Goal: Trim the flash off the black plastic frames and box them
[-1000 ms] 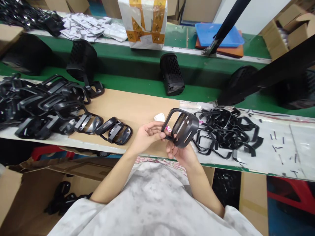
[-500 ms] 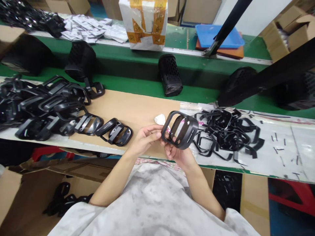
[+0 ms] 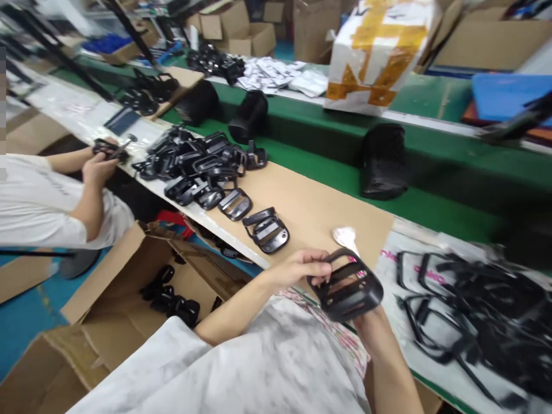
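Observation:
Both my hands hold one black plastic slotted frame (image 3: 347, 290) just above the bench's near edge. My left hand (image 3: 302, 267) pinches the frame's upper left rim with curled fingers. My right hand (image 3: 366, 319) is mostly hidden behind the frame and supports it from below. A brown cardboard sheet (image 3: 302, 201) lies under and ahead of my hands. Two finished black frames (image 3: 265, 230) rest on the cardboard to the left. A heap of thin black trim rings (image 3: 470, 310) lies at the right, blurred.
A large pile of black frames (image 3: 194, 164) covers the bench farther left. A co-worker's hands (image 3: 101, 161) hold a black part at far left. An open carton (image 3: 172, 293) with black parts stands below the bench. Black mesh housings (image 3: 383, 161) sit on the green belt; a taped white box (image 3: 375, 54) behind.
The view has swung left, bringing the co-worker and the carton into sight. The frame in my hands has tilted flatter and sits lower, near my lap.

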Demonstrator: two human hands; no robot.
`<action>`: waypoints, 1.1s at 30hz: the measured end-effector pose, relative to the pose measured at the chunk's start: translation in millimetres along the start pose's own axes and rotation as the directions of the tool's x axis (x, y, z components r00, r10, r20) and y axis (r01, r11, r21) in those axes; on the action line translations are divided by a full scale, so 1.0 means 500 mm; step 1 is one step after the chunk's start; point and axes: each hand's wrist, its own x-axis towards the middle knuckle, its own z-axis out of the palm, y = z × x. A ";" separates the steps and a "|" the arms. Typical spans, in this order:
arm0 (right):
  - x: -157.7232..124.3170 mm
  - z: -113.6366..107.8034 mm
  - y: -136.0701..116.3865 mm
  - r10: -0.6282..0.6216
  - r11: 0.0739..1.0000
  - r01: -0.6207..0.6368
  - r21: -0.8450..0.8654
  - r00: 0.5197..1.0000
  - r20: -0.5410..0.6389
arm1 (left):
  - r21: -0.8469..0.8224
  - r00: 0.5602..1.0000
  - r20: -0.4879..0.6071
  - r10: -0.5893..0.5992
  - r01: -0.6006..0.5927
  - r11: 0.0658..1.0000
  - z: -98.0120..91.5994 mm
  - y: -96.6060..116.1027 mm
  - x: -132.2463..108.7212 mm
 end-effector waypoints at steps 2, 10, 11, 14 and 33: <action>0.010 -0.010 0.007 0.001 0.997 -0.002 -0.083 1.000 -0.009 | 0.045 0.999 -0.015 -0.035 0.036 0.998 -0.013 0.009 -0.019; 0.044 -0.004 -0.003 -0.040 0.969 0.027 -0.245 0.998 -0.047 | 0.140 0.989 -0.141 0.050 -0.030 0.990 -0.084 0.044 -0.101; 0.046 0.001 -0.004 -0.048 0.968 0.035 -0.247 0.998 -0.050 | 0.131 0.981 -0.173 0.088 -0.065 0.989 -0.095 0.049 -0.107; 0.054 0.011 0.007 -0.072 0.964 0.048 -0.262 0.994 -0.085 | 0.127 0.930 -0.289 0.225 -0.195 0.972 -0.126 0.071 -0.125; 0.051 -0.010 0.062 -0.186 0.935 0.128 -0.330 0.971 -0.150 | 0.159 0.184 -0.943 0.276 -0.479 0.863 -0.298 0.088 -0.345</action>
